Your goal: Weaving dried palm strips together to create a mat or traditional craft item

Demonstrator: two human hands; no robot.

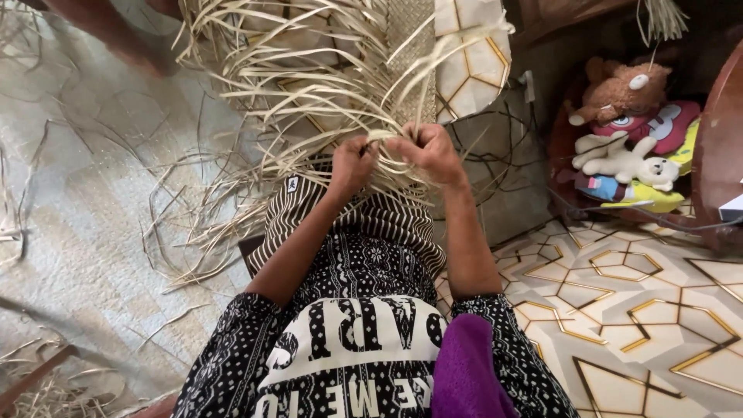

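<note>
A half-woven mat of pale dry leaf strips [309, 85] spreads out in front of me, its loose ends fanning over my lap. My left hand [352, 166] is closed on a few strips at the mat's near edge. Right beside it, my right hand [429, 151] pinches other strips, the two hands almost touching. A finished woven section [410, 46] shows at the top centre. My legs, under a black-and-white striped cloth [364, 224], lie beneath the work.
Stray strips [178, 224] litter the pale floor covering at left. At right, stuffed toys [627, 131] sit in a dark round basket, with a cable [658, 224] on the patterned floor [619, 310]. A grey box [495, 170] stands behind my right hand.
</note>
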